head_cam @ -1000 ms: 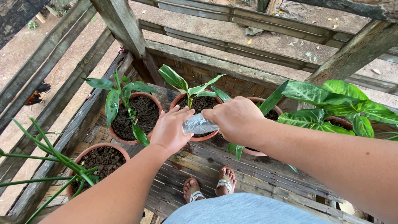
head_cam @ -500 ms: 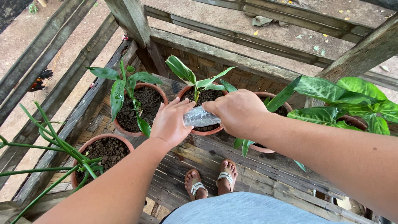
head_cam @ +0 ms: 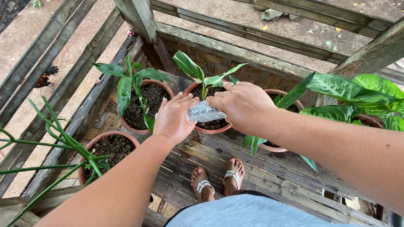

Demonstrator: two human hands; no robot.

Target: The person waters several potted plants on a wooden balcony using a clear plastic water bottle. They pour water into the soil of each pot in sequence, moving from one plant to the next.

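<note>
My left hand (head_cam: 172,118) and my right hand (head_cam: 242,106) both grip a clear plastic bottle (head_cam: 204,112) lying sideways between them. The bottle hangs over a terracotta pot (head_cam: 209,128) of dark soil with a small green-and-white leafed plant (head_cam: 198,75). My left hand covers one end of the bottle, and my right hand wraps the other end. My sandalled feet (head_cam: 216,180) stand on the wooden slat floor below.
Another potted plant (head_cam: 141,98) stands to the left, and a pot (head_cam: 110,147) with long thin stalks at the lower left. A large mottled-leaf plant (head_cam: 353,98) fills the right. Wooden rails (head_cam: 235,50) and posts (head_cam: 139,21) fence the platform. A chicken (head_cam: 45,76) is on the ground outside.
The view has shifted, so the pots and hands sit slightly lower and to the right in the picture. Both hands keep hold of the bottle over the same pot.
</note>
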